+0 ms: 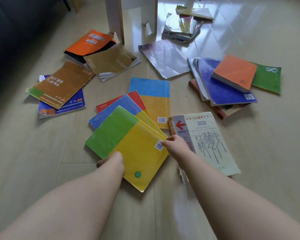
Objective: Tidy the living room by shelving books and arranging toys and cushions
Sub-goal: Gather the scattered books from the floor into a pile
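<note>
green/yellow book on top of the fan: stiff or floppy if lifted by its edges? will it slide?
Probably floppy: the green-and-yellow book looks thin and soft-covered, so it may sag between the left hand and right hand. Likely light for its size. It lies fanned on the blue-and-yellow book, so dragging it may shift that one.
</note>
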### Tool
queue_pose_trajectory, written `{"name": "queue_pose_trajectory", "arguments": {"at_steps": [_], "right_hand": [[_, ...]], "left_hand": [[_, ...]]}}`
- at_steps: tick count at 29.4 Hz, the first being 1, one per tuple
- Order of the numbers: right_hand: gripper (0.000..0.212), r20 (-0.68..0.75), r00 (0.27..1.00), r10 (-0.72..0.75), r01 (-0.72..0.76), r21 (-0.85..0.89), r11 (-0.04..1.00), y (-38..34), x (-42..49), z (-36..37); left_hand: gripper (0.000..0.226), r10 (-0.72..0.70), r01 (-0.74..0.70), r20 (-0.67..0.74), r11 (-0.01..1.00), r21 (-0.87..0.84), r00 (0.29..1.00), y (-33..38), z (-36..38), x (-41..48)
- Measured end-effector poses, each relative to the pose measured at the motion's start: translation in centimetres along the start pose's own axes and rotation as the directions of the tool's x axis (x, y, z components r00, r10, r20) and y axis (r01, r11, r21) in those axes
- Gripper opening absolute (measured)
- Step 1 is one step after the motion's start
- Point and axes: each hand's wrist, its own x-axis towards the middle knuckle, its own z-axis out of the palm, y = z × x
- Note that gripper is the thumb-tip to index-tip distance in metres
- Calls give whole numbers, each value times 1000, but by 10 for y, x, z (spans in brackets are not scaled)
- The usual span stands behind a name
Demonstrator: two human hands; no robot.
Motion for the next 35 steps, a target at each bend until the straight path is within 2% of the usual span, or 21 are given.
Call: {"name": "queue_pose_trajectory", "arguments": {"at_steps": [2,4,5,7,9,11,13,16,17,21,23,26,30,32,35], "right_hand": [[39,-15,1000,-19,19,5,1000,-3,5,5],[43,-16,999,-51,51,-4,999,-3,6,8],[47,-1,998,-70,70,-15,997,-4,6,10],[54,15,995,-96,97,-65,993,-7,13,18],[59,10,994,-112,112,-172,979,-13,19,20],[64,21,993,-119,120,-250,961,-22,30,19],[73,77,995,-61,76,-206,976,-29,40,22],[89,130,989,69,-43,-192,980,-39,41,29],[90,149,985,92,-65,-177,982,-37,39,28],[69,211,962,171,-157,-84,984,-50,32,30],[72,177,970,166,-153,-86,985,-54,37,30],[84,130,978,166,-143,-166,976,-50,45,30],[80,44,993,114,-104,-188,977,-43,57,26],[74,-10,994,106,-104,-310,945,-43,64,28],[75,-46,998,52,-68,-453,889,-49,65,37]], "left_hand": [[54,12,-15,-39,997,-82,999,14,-22,-28],[52,87,-89,-109,996,-18,990,15,-26,-20],[49,168,-157,-119,983,98,979,17,-30,-21],[48,284,-268,-41,936,228,958,22,-29,-12],[56,376,-378,52,899,220,925,29,-26,-15],[74,367,-376,83,914,150,926,35,-21,-11],[88,344,-345,31,935,82,939,38,-19,-7],[93,284,-291,78,952,99,956,36,-24,-2],[91,271,-281,96,955,101,958,33,-24,-5],[77,147,-145,160,989,-25,976,30,-28,-4],[80,105,-92,190,993,-76,976,40,-26,-3],[62,98,-76,189,989,-125,977,49,-22,-1],[45,190,-153,174,967,-202,966,49,-15,-8],[39,241,-188,198,949,-253,950,53,-12,-19],[31,403,-342,216,899,-272,889,75,-14,-35]]}}
